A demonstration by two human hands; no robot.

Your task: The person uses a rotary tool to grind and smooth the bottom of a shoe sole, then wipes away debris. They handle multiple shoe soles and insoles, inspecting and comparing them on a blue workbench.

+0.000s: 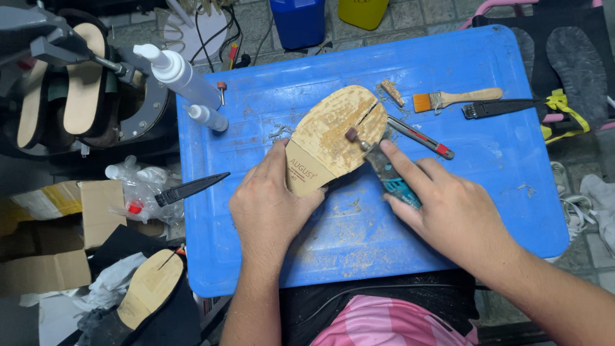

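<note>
At centre frame we see a tan sole (333, 138), flat and teardrop-shaped, its surface rough and scuffed, with a dark slit near its upper end. It lies on the blue plastic worktop (487, 166), which is dusted with pale shavings. A printed mark sits at the sole's lower end, just beside our left thumb. Our left hand (272, 205) lies spread, pressing that lower end down. Our right hand (448, 208) is wrapped around a slim teal rotary tool (391, 176), whose small dark tip touches the sole's middle. At upper right lie an orange-bristled brush (448, 98) with a wooden handle and a black brush (500, 107). Two white nozzle bottles (186, 80) lie at upper left, at the worktop's edge.
</note>
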